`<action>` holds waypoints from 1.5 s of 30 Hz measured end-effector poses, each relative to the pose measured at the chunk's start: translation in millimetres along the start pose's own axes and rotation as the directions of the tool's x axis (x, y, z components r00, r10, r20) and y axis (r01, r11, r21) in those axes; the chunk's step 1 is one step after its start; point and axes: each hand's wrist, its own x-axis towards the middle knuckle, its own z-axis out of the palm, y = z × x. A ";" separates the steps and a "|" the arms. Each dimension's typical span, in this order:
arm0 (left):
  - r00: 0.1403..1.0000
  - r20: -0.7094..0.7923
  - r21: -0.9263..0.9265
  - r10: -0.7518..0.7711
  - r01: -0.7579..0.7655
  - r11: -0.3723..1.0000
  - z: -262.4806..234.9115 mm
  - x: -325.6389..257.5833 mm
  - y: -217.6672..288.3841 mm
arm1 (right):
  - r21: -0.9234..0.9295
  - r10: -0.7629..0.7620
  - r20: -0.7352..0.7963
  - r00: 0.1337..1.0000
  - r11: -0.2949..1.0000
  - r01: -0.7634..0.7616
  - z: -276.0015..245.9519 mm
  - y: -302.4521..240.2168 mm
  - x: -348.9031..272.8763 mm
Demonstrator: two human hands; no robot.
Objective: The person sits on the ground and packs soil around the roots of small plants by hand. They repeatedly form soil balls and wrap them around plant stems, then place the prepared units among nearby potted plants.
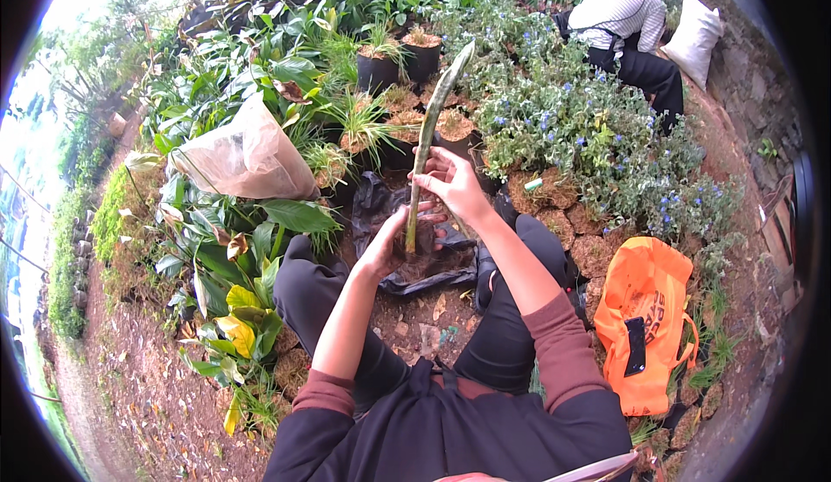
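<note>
A long, mottled green snake plant leaf (434,105) stands nearly upright in front of me, its top leaning right. Its paler lower end reaches down to dark soil. My right hand (459,189) pinches the leaf around its middle between thumb and fingers. Lower down, my left hand (391,241) is cupped beside the leaf's base, its fingers spread behind the stalk; whether they press on it I cannot tell. Beneath both hands, between my legs, lies a crumpled black plastic planting bag (415,284) with loose soil. The leaf's very bottom is hard to make out against the soil.
Black potted grassy plants (377,68) stand just ahead. A translucent pale bag (251,155) rests among broad-leaved plants at left. At right lie an orange bag (642,309) and a dark phone (634,347) on it. Another person (619,27) sits far right beside a white sack (695,40).
</note>
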 end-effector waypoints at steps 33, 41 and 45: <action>0.934 -0.230 0.204 0.273 -0.228 0.952 0.8 9.6 -25.6 | -0.350 -0.078 -0.145 0.986 0.936 0.023 6.6 21.5 4.4; 0.741 -0.298 0.195 0.601 -0.570 0.798 -5.7 13.2 3.8 | -0.202 -0.210 -0.207 0.956 0.965 0.168 14.2 16.3 -14.7; 0.661 -0.327 0.172 0.675 -0.661 0.731 -10.5 14.6 11.3 | -0.304 -0.112 -0.070 0.991 0.949 0.086 48.4 13.2 -40.2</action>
